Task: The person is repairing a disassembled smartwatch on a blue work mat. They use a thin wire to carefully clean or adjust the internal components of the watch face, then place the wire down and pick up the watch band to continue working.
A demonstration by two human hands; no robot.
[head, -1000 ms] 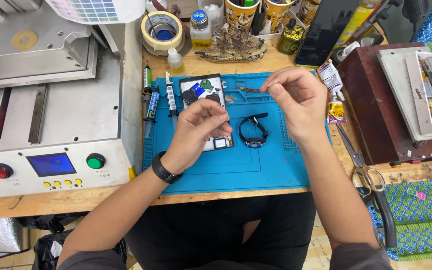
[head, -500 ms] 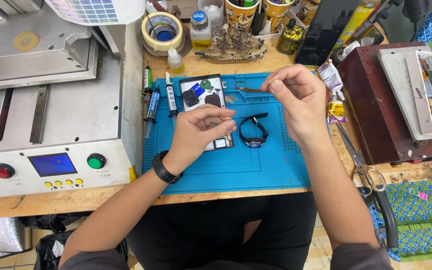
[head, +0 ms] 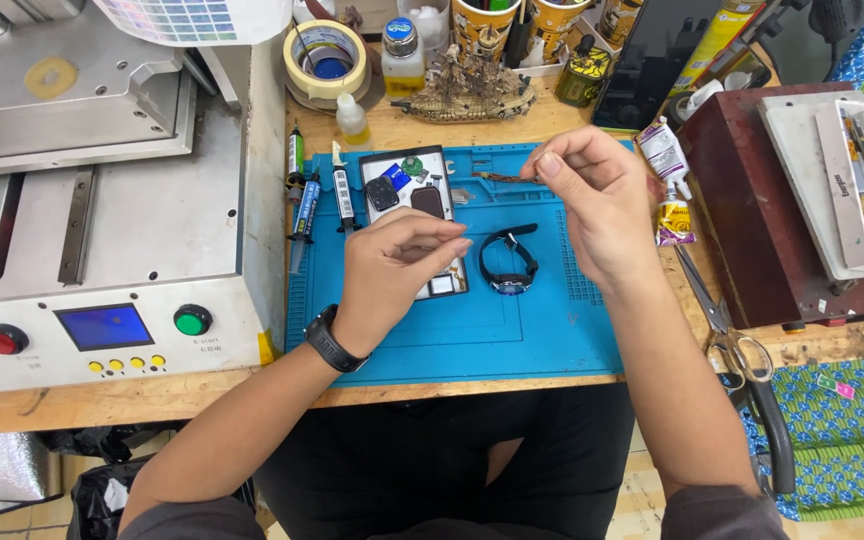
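the person sits at a wooden bench (head: 152, 400) with a blue silicone work mat (head: 512, 330) spread in front, likely there to protect small parts and stop them rolling away. the left hand (head: 392, 265) rests over the lower half of an opened smartphone with its back removed (head: 407, 195), fingers curled with thumb and forefinger drawn together; whether that grip has anything in it cannot be told, but the hand seems placed to steady the phone. the right hand (head: 597, 205) is raised above the top edge of the mat, its thumb and forefinger pinched shut on a thin metal tweezer-like tool (head: 497, 177) whose tip points left toward the phone, a hold suited to fine work. the phone lies flat near the mat's upper left, showing dark components, a blue patch and a green round part inside a pale frame. just right of it, between the two hands, lies a black wristwatch with a dark round face (head: 510, 262), strap open. a pair of scissors (head: 737, 345) lies well to the right.
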